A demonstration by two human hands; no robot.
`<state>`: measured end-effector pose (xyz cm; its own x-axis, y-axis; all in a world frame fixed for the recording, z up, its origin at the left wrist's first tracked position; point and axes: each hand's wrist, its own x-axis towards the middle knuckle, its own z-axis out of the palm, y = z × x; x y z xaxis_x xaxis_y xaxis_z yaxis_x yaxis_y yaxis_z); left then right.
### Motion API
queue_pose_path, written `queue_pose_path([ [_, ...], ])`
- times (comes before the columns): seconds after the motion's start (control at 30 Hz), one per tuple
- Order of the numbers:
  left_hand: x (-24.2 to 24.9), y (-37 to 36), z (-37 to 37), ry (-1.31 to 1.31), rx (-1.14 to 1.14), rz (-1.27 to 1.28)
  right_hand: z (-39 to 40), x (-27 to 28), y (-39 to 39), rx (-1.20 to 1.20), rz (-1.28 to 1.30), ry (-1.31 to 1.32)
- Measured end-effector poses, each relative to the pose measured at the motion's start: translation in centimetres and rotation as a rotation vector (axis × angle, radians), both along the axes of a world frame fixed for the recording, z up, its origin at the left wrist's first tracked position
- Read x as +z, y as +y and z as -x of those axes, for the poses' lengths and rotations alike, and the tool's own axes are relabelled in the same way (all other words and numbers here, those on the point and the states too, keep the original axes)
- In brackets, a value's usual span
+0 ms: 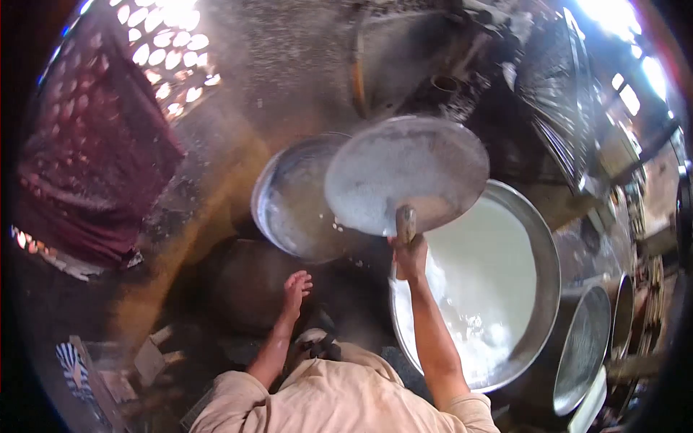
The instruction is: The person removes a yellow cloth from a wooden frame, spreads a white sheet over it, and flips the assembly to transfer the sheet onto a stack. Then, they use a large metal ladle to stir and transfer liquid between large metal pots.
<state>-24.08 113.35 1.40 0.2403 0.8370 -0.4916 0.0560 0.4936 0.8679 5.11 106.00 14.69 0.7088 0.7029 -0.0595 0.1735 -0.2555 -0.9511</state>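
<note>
My right hand [410,258] is wrapped round the wooden handle of a large round metal pan [411,169]. The pan is held over the gap between two wide vessels, covering part of each rim. Below it on the right, a big metal vat [552,267] contains milky white liquid [491,267] with a shiny, frothy patch near the front. To the left stands a metal basin [263,202] with cloudy, brownish contents, partly hidden by the pan. My left hand [296,287] hangs in front of this basin, fingers apart, holding nothing.
A dark red cloth [94,159] hangs at the left. More metal basins [583,350] lean at the right, near stacked wood [653,303]. At the back lies a large tilted vessel [393,61]. Wooden pieces [149,361] are at the lower left.
</note>
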Motion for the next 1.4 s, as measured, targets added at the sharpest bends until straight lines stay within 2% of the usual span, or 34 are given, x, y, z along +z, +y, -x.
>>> queue_pose_path([
  [0.03, -0.2, 0.4, 1.0, -0.031, 0.026, -0.002, 1.2, -1.8, 1.5, -0.001, -0.019, 0.124],
  [0.17, -3.2, 2.1, 5.2, -0.065, 0.172, 0.033, 6.3, -7.8, 6.7, 0.141, 0.057, 0.31],
  [0.2, -4.0, 3.0, 6.2, -0.079, 0.223, 0.048, 7.1, -10.4, 8.0, 0.085, 0.101, 0.422],
  [0.23, -2.4, 3.5, 6.9, -0.085, 0.263, 0.112, 7.9, -13.2, 9.5, 0.024, 0.147, 0.533],
  [0.27, -2.1, 4.9, 7.7, -0.077, 0.276, 0.114, 7.0, -16.8, 10.9, 0.112, 0.163, 0.684],
  [0.33, -2.0, 6.9, 9.2, 0.013, 0.332, 0.166, 2.1, -29.6, 13.5, 0.131, 0.259, 0.38],
  [0.4, -2.3, 8.9, 10.9, 0.057, 0.333, 0.192, 1.0, -16.1, 19.0, 0.047, 0.695, 0.23],
  [0.47, -2.4, 10.5, 12.1, 0.085, 0.349, 0.208, -3.3, -21.6, 21.4, -0.078, 0.72, -0.327],
  [0.53, -1.6, 11.7, 12.7, 0.113, 0.327, 0.221, -5.2, -18.0, 24.7, -0.148, 0.747, -0.312],
  [0.6, -1.7, 12.8, 13.0, 0.169, 0.314, 0.259, -6.3, -18.0, 25.9, -0.017, 0.717, -0.499],
  [0.67, -3.2, 13.0, 13.6, 0.171, 0.3, 0.277, -6.7, -22.9, 25.5, -0.012, 0.684, -0.516],
  [0.77, -2.8, 13.4, 13.6, 0.173, 0.305, 0.315, -4.3, -30.6, 23.6, -0.071, 0.714, -0.511],
  [0.8, -2.8, 13.4, 13.6, 0.179, 0.303, 0.321, -2.4, -32.9, 22.9, -0.127, 0.775, -0.425],
  [0.83, -2.9, 13.4, 13.6, 0.19, 0.31, 0.319, -0.7, -33.7, 22.1, 0.131, 0.93, -0.194],
  [0.87, -3.0, 13.6, 13.7, 0.202, 0.319, 0.314, 1.2, -36.2, 21.1, 0.214, 0.95, -0.055],
  [0.9, -3.0, 13.7, 13.8, 0.21, 0.329, 0.322, 3.5, -39.0, 19.8, 0.23, 0.87, 0.117],
  [0.97, -3.1, 13.8, 14.1, 0.231, 0.342, 0.328, 7.5, -44.7, 17.0, 0.169, 0.496, 0.656],
  [1.03, -2.6, 14.2, 14.2, 0.266, 0.346, 0.355, 10.6, -47.5, 16.3, 0.118, 0.264, 1.026],
  [1.13, -3.1, 13.6, 15.1, 0.268, 0.382, 0.357, 12.7, -41.2, 20.1, 0.208, 0.488, 0.873],
  [1.2, -2.9, 13.5, 15.3, 0.262, 0.398, 0.358, 12.9, -38.3, 21.3, 0.176, 0.413, 0.973],
  [1.27, -2.7, 13.4, 15.2, 0.243, 0.39, 0.352, 12.3, -35.6, 21.7, 0.293, 0.262, 1.077],
  [1.3, -2.6, 13.4, 14.9, 0.235, 0.392, 0.359, 12.2, -34.3, 22.1, 0.361, 0.575, 0.848],
  [1.33, -2.8, 13.4, 14.7, 0.228, 0.389, 0.356, 12.0, -33.0, 22.0, 0.359, 0.571, 0.841],
  [1.4, -3.2, 13.5, 14.6, 0.149, 0.384, 0.339, 11.9, -30.3, 21.5, 0.331, 0.433, 1.022],
])
